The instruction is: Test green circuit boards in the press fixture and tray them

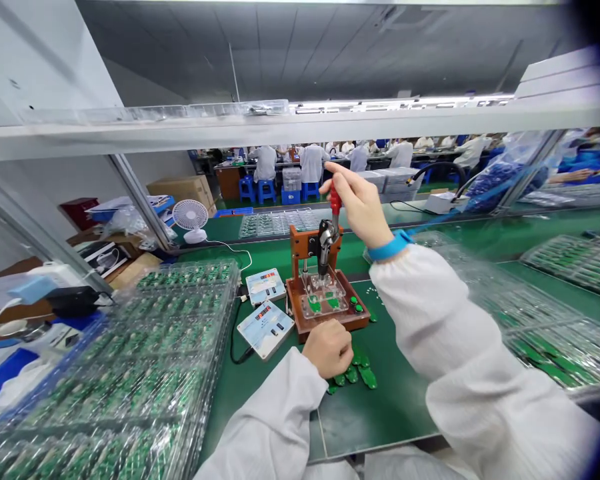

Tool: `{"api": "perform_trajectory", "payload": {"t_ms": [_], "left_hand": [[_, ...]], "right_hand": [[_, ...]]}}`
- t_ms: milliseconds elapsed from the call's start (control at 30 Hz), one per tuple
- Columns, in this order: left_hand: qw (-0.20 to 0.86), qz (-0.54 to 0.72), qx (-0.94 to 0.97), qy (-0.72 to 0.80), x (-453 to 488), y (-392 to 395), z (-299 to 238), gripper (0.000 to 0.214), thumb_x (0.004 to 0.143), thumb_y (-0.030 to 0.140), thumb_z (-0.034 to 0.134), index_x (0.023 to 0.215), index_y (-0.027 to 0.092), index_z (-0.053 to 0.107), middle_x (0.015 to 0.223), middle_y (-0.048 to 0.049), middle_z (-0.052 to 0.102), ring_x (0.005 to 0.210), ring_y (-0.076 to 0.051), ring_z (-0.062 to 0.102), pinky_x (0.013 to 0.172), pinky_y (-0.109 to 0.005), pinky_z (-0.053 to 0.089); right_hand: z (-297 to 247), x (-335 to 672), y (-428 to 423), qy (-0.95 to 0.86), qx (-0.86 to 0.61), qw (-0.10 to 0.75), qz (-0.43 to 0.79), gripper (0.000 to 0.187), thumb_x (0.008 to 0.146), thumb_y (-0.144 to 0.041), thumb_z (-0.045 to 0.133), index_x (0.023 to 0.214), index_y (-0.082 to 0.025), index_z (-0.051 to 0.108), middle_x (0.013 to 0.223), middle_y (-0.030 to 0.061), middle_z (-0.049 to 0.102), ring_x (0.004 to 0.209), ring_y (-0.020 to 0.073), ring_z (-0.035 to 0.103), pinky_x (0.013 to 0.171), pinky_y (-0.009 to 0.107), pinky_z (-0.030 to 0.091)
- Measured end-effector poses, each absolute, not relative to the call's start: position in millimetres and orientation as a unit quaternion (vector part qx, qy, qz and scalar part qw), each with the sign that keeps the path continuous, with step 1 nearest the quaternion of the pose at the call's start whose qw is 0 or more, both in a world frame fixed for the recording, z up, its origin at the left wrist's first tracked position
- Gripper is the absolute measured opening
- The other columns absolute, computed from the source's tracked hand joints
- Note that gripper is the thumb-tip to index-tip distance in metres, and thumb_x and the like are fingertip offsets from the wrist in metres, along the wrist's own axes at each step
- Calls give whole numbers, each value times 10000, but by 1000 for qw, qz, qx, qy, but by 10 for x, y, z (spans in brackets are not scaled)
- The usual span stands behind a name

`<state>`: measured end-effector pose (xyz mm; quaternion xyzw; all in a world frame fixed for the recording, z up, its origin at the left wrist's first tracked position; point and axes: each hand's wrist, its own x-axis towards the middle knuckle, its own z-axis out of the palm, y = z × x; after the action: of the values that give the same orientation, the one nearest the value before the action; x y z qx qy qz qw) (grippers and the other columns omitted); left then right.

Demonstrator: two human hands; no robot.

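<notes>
My right hand [363, 205], with a blue wrist strap [391, 247], is closed around the red lever handle [335, 197] of a toggle clamp, index finger stretched out. The lever stands upright. Below it, the clamp [325, 243] belongs to a brown test fixture [305, 327] whose clear plate [325, 293] has green circuit boards [333, 300] under it. My left hand [329, 349] is curled into a fist at the fixture's front edge; anything inside it is hidden. Several loose green circuit boards [367, 377] lie on the mat beside and partly beneath that hand.
Two white meter boxes [266, 329] with red digits stand left of the fixture. Stacked clear trays of boards [130, 347] fill the left side; more trays [555, 313] lie right. A small fan [191, 219] stands behind. Overhead runs a white shelf [300, 127]. People work farther back.
</notes>
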<state>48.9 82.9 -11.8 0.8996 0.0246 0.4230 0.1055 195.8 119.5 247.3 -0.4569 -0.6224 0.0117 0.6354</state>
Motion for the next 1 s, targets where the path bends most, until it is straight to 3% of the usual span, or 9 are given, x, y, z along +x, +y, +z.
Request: {"api": "perform_trajectory", "payload": {"t_ms": [133, 433, 533, 733, 1000], "left_hand": [[110, 407, 906, 27, 496, 824, -144, 253, 776, 87, 500, 644, 216, 327, 639, -14, 477, 690, -180, 462, 627, -322, 362], [150, 402, 903, 26, 497, 797, -161, 252, 814, 134, 516, 660, 207, 330, 650, -9, 517, 777, -183, 555, 717, -324, 437], [157, 391, 907, 25, 501, 801, -184, 241, 822, 141, 523, 655, 203, 361, 658, -14, 543, 790, -182, 572, 735, -325, 455], [160, 411, 897, 35, 525, 800, -238, 211, 797, 160, 533, 646, 201, 391, 639, -14, 562, 759, -178, 592, 695, -328, 457], [148, 376, 912, 65, 580, 795, -502, 233, 701, 197, 581, 606, 209, 369, 613, -23, 589, 690, -189, 593, 637, -352, 436]], "right_hand": [[2121, 1841, 646, -655, -445, 605, -75, 379, 1078, -418, 501, 1401, -269, 634, 1116, 30, 772, 940, 183, 702, 921, 364, 568], [1507, 1819, 405, -681, -433, 587, -61, 301, 1053, -214, 525, 1267, -306, 716, 1298, 34, 741, 1274, 244, 663, 1104, 459, 553], [1317, 1845, 446, -689, -419, 590, -41, 319, 1039, -168, 547, 1266, -310, 719, 1329, 31, 729, 1337, 252, 626, 1125, 479, 544], [1173, 1852, 522, -685, -378, 623, -7, 532, 980, -69, 595, 1415, -374, 620, 1374, 2, 702, 1378, 241, 588, 1144, 481, 527], [991, 1842, 539, -657, -375, 653, 39, 596, 944, -19, 561, 1421, -373, 620, 1373, -2, 699, 1406, 273, 563, 1112, 497, 574]]}}
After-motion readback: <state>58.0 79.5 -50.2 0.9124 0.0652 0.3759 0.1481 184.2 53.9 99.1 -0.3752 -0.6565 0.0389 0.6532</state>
